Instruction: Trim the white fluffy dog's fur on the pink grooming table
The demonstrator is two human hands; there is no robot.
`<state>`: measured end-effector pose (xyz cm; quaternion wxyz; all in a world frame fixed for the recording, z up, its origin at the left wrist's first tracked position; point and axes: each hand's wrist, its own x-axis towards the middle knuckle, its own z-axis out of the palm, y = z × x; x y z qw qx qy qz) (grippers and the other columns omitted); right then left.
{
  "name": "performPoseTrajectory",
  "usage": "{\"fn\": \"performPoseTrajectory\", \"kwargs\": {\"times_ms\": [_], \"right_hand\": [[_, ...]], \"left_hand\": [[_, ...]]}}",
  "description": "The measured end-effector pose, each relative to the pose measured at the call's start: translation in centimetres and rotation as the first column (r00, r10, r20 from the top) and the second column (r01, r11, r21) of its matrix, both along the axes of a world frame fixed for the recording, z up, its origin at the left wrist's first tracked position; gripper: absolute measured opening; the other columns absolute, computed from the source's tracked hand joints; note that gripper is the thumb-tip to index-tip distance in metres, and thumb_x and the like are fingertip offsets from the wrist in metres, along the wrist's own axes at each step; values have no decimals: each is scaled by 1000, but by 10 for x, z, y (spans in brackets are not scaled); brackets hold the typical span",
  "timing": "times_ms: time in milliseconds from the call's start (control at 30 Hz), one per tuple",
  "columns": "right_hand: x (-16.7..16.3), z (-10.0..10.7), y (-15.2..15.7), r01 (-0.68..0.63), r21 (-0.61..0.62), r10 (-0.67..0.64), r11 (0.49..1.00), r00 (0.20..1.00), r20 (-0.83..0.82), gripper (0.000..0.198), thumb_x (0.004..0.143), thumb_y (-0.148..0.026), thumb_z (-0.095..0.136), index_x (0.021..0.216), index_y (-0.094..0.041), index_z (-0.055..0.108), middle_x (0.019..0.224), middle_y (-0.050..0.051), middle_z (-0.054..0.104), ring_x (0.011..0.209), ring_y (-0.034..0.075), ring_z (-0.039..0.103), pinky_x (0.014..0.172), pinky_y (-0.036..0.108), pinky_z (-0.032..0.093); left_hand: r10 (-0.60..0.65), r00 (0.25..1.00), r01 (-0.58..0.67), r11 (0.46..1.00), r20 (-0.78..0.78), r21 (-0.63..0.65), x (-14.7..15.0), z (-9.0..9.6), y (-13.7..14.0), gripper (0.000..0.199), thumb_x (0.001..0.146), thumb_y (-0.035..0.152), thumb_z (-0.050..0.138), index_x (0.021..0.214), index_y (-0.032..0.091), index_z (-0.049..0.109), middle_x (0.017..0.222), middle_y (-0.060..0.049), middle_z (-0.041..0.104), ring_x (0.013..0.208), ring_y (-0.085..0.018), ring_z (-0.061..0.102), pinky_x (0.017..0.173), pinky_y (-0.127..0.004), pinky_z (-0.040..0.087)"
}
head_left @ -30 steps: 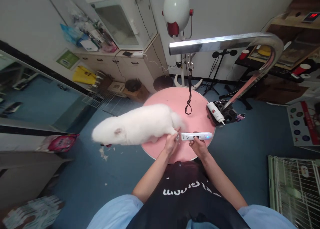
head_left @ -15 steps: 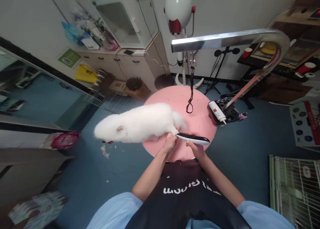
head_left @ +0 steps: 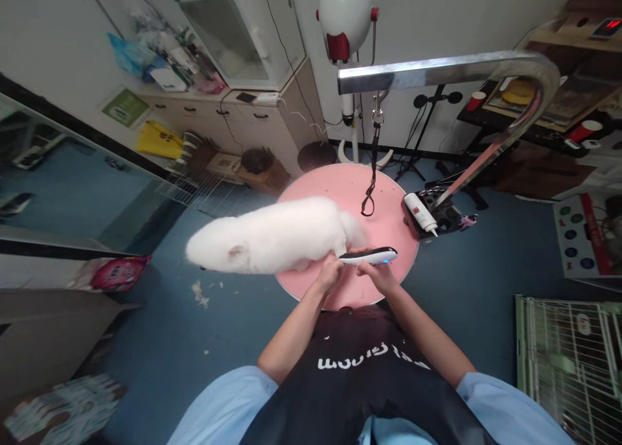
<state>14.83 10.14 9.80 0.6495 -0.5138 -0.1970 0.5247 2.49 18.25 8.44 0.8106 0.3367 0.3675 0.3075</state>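
A fluffy white dog (head_left: 286,234) stands on the round pink grooming table (head_left: 383,205), its head out over the left edge and its rear toward my hands. My left hand (head_left: 331,273) is closed around one of the dog's hind legs, most of which is hidden by the fingers. In my right hand (head_left: 376,275) lies a black and white hair clipper (head_left: 372,257) with a small blue light. The clipper's head end points left and meets the fur by my left hand; whether the blade touches skin cannot be seen.
A metal grooming arm (head_left: 437,72) curves over the table, with a black loop leash (head_left: 372,173) hanging from it. A white squeeze bottle (head_left: 420,213) lies on a black holder at the right edge. Wire cages (head_left: 573,361) stand at lower right. Fur clumps (head_left: 199,294) lie on the floor.
The clipper has shifted slightly left and rolled, showing more of its white side and blue light. The dog's head has turned so its muzzle is less visible. My left hand keeps its hold.
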Motion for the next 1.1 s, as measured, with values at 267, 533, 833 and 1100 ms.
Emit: {"fn": "performPoseTrajectory", "kwargs": {"times_ms": [267,533,833,1100], "right_hand": [[30,9,10,-245,13,244,969,969,30,30,60,-25,75,87,-17,66,89,4,74,50,9,55,46,23,47],[28,0,8,-325,49,317,944,941,121,34,61,-22,71,94,-18,67,97,4,70,65,12,58,52,23,47],[38,-1,1,-399,154,359,904,903,235,36,66,-33,77,98,-20,66,105,7,70,89,20,65,76,33,52],[40,-20,-11,-305,91,269,948,920,286,34,66,-39,77,89,-20,61,89,4,70,80,20,66,74,35,53]], "left_hand": [[40,998,-46,989,-44,-140,8,-6,2,14,76,22,58,76,15,70,79,-5,71,83,-19,63,86,-30,45],[16,996,-23,997,-93,-80,11,-2,1,9,74,23,64,74,15,69,73,-4,71,75,-18,65,74,-29,47],[-26,999,20,982,-26,-185,12,-2,0,23,84,24,54,88,12,73,104,-12,74,111,-25,65,108,-39,40],[81,996,-60,939,48,-338,16,10,-1,30,93,18,39,78,16,65,109,-13,73,119,-22,61,115,-43,33]]}}
